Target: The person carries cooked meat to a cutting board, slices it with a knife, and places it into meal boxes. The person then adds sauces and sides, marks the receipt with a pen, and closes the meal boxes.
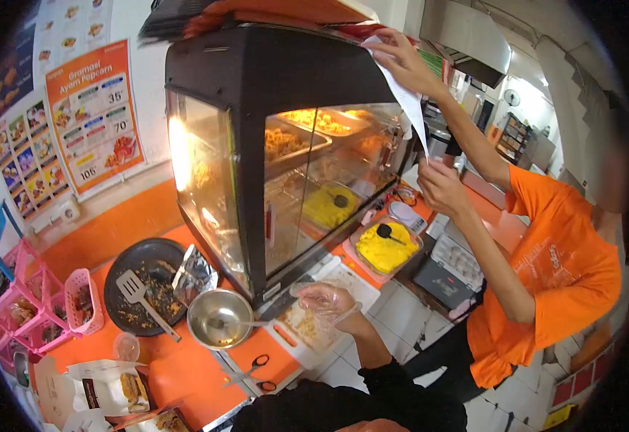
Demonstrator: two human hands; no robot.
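My right hand point(327, 301), in a clear plastic glove, reaches over the white cutting board point(302, 354) with its fingers apart and nothing visible in them. Crumbs are scattered on the board. Left of the hand stands a steel bowl point(220, 315) with a handle lying across its rim. Behind the bowl is a black pan point(129, 317) with crumbs and a slotted spatula point(142, 291). Scissors point(246, 374) lie open on the orange counter point(178, 371). My left hand is out of view.
A lit glass display case point(253, 79) with trays of fried food rises ahead. At right, a person in an orange shirt point(545, 252) holds a long paper strip point(404, 97). Nearby are a tub of yellow food point(372, 248), pink baskets point(80, 302) and a food box point(106, 389).
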